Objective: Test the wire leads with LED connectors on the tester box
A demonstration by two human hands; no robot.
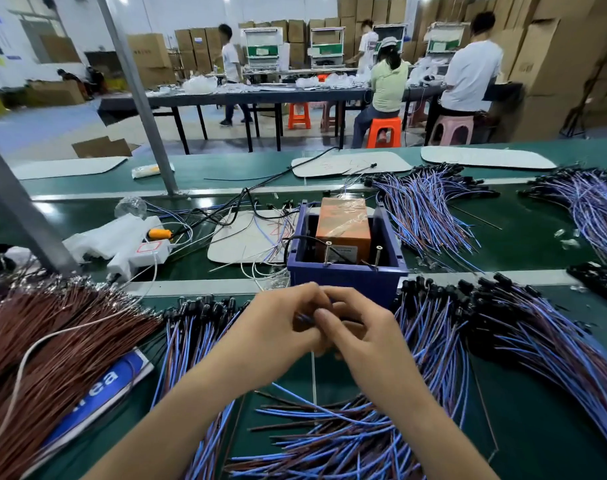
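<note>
The tester box is a blue plastic bin holding an orange block, with two upright screws at its near rim. Just in front of it my left hand and my right hand meet, fingers curled together round a small dark-tipped wire lead that is mostly hidden between them. Blue and brown leads with black LED connectors lie in piles: one under my forearms, one at the left, one at the right.
A bundle of brown wires fills the near left over a blue-and-white sheet. A white power strip with cables sits left of the box. More lead piles lie at the back right. People work at tables beyond the conveyor.
</note>
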